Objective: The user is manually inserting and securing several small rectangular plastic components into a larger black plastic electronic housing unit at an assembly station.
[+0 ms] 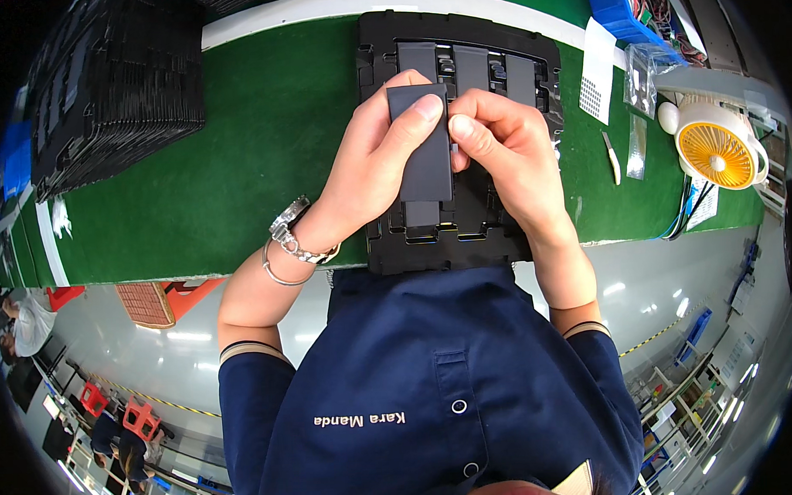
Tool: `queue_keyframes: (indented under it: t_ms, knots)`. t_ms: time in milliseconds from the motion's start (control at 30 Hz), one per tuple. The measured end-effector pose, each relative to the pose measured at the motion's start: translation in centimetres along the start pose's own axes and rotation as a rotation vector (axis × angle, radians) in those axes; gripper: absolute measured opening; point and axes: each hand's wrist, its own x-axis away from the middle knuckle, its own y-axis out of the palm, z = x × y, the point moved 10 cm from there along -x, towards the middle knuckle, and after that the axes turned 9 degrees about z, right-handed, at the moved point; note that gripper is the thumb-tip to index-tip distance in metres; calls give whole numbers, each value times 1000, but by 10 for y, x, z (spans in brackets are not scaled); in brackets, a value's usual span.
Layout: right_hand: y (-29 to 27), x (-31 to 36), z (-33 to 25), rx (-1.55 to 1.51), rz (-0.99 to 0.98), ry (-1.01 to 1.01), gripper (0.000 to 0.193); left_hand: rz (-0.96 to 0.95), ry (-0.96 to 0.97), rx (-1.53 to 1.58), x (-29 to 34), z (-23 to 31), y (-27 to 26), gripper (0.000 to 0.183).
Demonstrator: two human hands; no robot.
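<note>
A dark grey, flat rectangular block (425, 163) is held above a black moulded plastic tray (466, 255). My left hand (369, 165) wraps round its left side, thumb pressed on the top face near the far end. Against the block's right edge, the fingertips of my right hand (515, 152) are pinched together. Whatever lies between them is too small to make out. Similar grey blocks (471, 68) sit in the tray's slots, partly covered by my hands.
A tall stack of black trays (120, 96) stands at the far left of the green tabletop (271, 156). To the right are a white sheet (597, 70), a white-handled cutter (611, 159), clear plastic bags (640, 82), a yellow-and-white fan (715, 147) and a blue bin (616, 13).
</note>
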Motion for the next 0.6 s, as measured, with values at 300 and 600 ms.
queue_keyframes:
  t_ms: [300, 600]
  knots:
    - [-4, 5, -13, 59, 42, -112, 20, -105, 81, -99, 2, 5, 8, 26]
    - [-13, 3, -24, -39, 134, -146, 19, -79, 190, -467, 0, -3, 2, 33]
